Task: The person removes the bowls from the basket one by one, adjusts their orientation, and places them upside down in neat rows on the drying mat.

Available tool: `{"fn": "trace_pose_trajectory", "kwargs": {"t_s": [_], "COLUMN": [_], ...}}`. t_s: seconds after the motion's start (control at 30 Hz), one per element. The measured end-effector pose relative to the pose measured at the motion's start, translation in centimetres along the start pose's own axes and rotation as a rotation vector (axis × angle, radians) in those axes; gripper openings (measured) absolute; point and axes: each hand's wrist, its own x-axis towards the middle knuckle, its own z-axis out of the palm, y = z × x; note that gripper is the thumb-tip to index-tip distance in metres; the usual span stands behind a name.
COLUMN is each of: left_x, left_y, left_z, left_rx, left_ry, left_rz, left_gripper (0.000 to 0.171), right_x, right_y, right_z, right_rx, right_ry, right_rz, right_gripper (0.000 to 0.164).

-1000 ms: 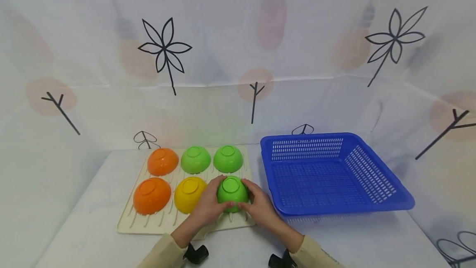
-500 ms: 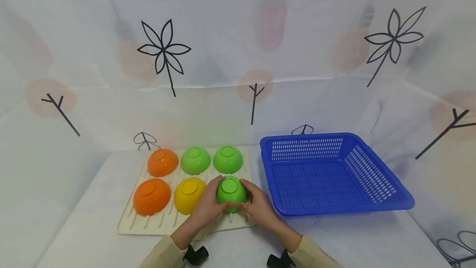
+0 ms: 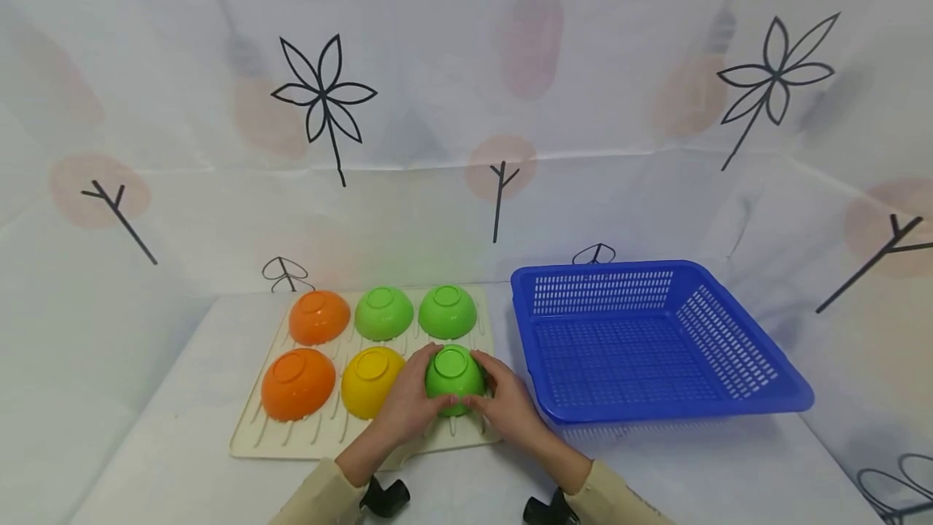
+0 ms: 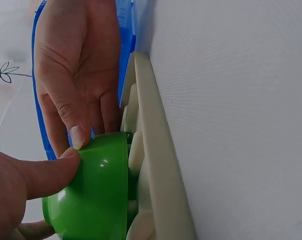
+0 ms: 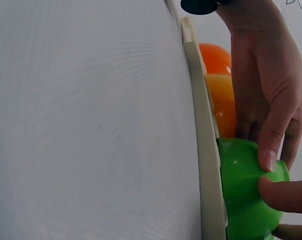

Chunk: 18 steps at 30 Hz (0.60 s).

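A green bowl (image 3: pixel 455 379) sits upside down at the front right of a cream ribbed drying mat (image 3: pixel 280 444). My left hand (image 3: pixel 410 405) grips its left side, the thumb on the near wall and fingers around toward the back. On the right side my right hand (image 3: pixel 513 407) holds the same bowl in a mirrored way, the two thumb tips close together. In the left wrist view the rim of the green bowl (image 4: pixel 98 185) is down on the mat's ribs. The right wrist view shows both thumbs pressing the bowl (image 5: pixel 246 187).
Other upturned bowls share the mat: a yellow bowl (image 3: pixel 372 383) beside my left hand, a front orange bowl (image 3: pixel 297 385), a back orange bowl (image 3: pixel 318 317), and two green bowls (image 3: pixel 383 314) behind. A blue plastic basket (image 3: pixel 535 347) stands to the right. Patterned cloth (image 3: pixel 408 209) hangs behind.
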Motion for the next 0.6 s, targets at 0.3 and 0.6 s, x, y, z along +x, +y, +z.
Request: {"fn": "trace_pose_trajectory", "kwargs": {"t_s": [0.3,0.6], "left_x": [0.3,0.3], "left_y": [0.5,1.5], "left_z": [-0.4,-2.0], "left_rx": [0.019,-0.079], "left_ry": [0.029,0.174], "left_rz": [0.018,0.132], "left_gripper": [0.078,0.058], "right_x": [-0.1,-0.4], "right_y": [-0.3,-2.4], "right_z": [0.2,0.2], "right_rx": [-0.037,-0.016], "right_ry": [0.045,0.103], "right_rz": [-0.030,-0.131], "right_gripper": [0.064,0.062]}}
